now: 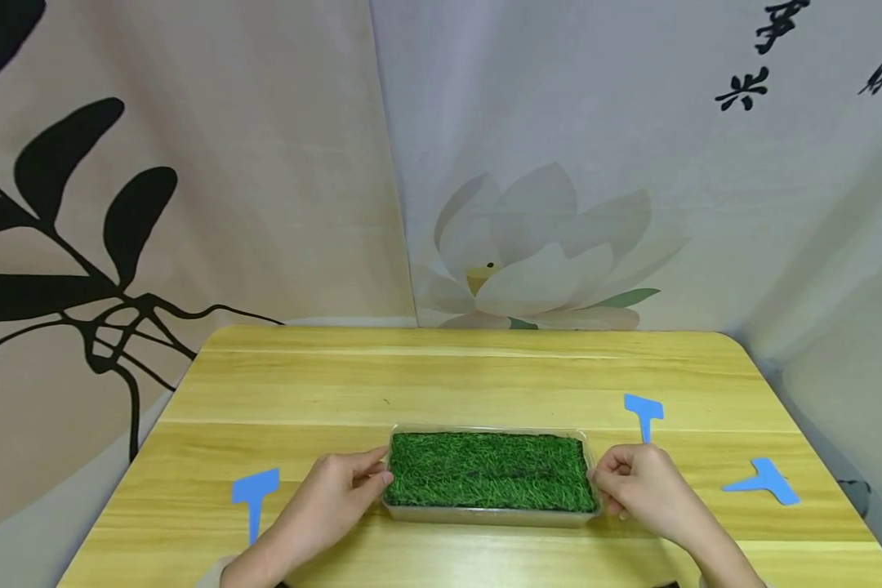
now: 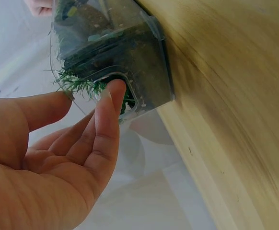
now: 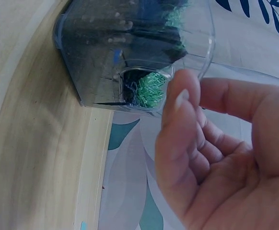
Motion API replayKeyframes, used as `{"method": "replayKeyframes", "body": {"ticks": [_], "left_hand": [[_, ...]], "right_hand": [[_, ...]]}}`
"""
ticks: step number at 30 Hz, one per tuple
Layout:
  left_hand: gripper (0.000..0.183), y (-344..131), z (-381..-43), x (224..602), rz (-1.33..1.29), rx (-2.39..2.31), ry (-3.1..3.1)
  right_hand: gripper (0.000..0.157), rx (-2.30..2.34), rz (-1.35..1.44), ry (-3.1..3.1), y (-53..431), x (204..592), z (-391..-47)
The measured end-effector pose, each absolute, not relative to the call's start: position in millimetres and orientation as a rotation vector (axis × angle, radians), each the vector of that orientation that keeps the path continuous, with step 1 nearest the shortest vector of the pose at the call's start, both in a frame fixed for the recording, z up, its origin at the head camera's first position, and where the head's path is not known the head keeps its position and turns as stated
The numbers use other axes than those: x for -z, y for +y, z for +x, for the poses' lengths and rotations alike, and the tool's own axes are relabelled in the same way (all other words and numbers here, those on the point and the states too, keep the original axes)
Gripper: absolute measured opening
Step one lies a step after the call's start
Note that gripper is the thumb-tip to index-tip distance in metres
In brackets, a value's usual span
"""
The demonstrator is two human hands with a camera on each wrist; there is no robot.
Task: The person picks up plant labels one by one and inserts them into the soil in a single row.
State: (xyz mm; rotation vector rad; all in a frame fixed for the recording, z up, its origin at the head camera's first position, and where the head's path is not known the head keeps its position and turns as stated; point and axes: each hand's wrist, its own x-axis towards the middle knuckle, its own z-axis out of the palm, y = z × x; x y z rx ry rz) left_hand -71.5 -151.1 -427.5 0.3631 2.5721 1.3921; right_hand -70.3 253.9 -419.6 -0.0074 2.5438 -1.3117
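Note:
A clear plastic box (image 1: 485,516) filled with artificial grass (image 1: 485,469) sits level near the front of the table. At its left end my left hand (image 1: 338,490) grips the wall with thumb and index finger; the index finger (image 2: 111,96) lies by a cut-out in that wall. My right hand (image 1: 647,486) pinches the opposite end near the rim, thumb and index fingertip close together beside a similar cut-out (image 3: 149,88). A dark slit runs along the middle of the grass. Soil-like dark filling shows through the box walls.
Three blue T-shaped plant labels lie on the wooden table (image 1: 323,376): one label (image 1: 255,496) at left beside my forearm, another label (image 1: 643,412) behind my right hand, a third label (image 1: 764,482) at far right. A printed curtain (image 1: 301,163) hangs behind.

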Motion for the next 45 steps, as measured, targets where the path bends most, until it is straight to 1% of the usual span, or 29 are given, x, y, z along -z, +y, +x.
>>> {"method": "replayKeyframes", "body": {"ticks": [3,10,14,18,23,31,38,45], "left_hand": [[0.044,-153,-71,425,0.347,-1.363,2.588],[0.027,-164,-74,415,0.298,-1.261,2.765],[0.025,-177,-75,409,0.229,-1.217,2.827],[0.025,-195,-77,405,0.200,-1.160,2.845],[0.027,-223,-84,403,0.236,-1.010,2.866],[0.043,-264,-97,409,0.181,-0.826,2.774],[0.047,-282,-101,422,0.132,-0.750,2.703],[0.046,-295,-107,437,0.117,-0.590,2.658]], "right_hand": [[0.015,1.316,-0.008,2.546,254,420,-69],[0.013,1.333,-0.015,2.535,256,421,-70],[0.014,1.342,-0.027,2.520,256,420,-71],[0.014,1.350,-0.039,2.525,255,421,-71],[0.013,1.350,-0.033,2.536,255,422,-71],[0.013,1.349,-0.017,2.530,255,420,-70],[0.011,1.347,-0.014,2.524,255,420,-72],[0.011,1.347,-0.020,2.528,255,422,-72]]}}
